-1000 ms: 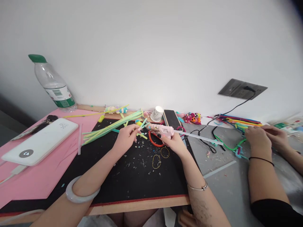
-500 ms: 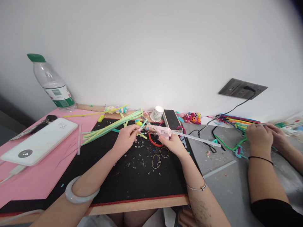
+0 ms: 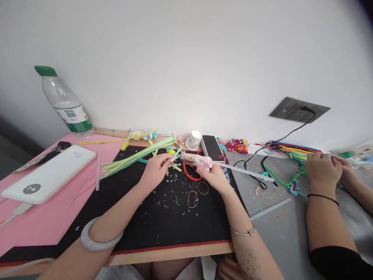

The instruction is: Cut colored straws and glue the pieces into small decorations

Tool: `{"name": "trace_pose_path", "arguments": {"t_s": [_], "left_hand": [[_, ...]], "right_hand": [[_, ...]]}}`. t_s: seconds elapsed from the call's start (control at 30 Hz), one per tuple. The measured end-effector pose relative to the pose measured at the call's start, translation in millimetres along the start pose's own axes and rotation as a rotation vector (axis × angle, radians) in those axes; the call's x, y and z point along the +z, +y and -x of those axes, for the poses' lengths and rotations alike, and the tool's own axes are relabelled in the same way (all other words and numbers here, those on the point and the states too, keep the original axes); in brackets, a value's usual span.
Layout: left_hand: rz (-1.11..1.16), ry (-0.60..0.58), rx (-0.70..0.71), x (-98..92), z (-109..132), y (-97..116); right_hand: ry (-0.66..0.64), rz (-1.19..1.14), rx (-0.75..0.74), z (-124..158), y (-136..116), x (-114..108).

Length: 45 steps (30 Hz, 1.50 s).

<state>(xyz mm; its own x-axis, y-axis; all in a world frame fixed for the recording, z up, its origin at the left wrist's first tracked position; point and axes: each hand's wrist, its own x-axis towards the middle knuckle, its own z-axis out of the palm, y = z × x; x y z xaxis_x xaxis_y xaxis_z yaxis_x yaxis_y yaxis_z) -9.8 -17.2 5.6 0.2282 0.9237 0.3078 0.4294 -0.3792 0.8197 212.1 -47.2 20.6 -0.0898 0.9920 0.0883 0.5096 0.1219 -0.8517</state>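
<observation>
Pink glue gun (image 3: 204,161), in right grip (image 3: 216,177)

Location: craft workspace — a tabletop (image 3: 163,254) set against a plain white wall (image 3: 186,70). Indicators: bundled fuzzy stems (image 3: 140,154), a pink glue gun (image 3: 201,161), small scraps (image 3: 157,203) on a black mat (image 3: 140,229) — plus a second person's arms (image 3: 328,225) alongside.

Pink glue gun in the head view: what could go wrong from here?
Burn: the right hand holds the pink glue gun pointed at the left hand close by, so a slip might burn it if the gun is hot.
Snag: the long glue stick juts out behind and crosses the black cable in this view, so it could catch.
Mess: scraps litter the black mat below, and might stick to any glue that drips.
</observation>
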Motion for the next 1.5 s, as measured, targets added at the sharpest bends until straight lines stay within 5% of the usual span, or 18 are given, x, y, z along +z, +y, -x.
{"name": "trace_pose_path", "arguments": {"t_s": [1.07, 1.33, 1.5], "left_hand": [[-0.009, 0.019, 0.000, -1.3, 0.3, -0.4], [-0.019, 0.025, 0.001, -1.9, 0.1, -0.3], [-0.023, 0.031, 0.005, -2.0, 0.4, 0.1]], "right_hand": [[0.078, 0.109, 0.057, 2.3, -4.8, -5.8], [0.074, 0.024, -0.066, 1.0, -1.0, -6.6], [0.148, 0.098, 0.020, 0.2, 2.1, -7.7]]}}
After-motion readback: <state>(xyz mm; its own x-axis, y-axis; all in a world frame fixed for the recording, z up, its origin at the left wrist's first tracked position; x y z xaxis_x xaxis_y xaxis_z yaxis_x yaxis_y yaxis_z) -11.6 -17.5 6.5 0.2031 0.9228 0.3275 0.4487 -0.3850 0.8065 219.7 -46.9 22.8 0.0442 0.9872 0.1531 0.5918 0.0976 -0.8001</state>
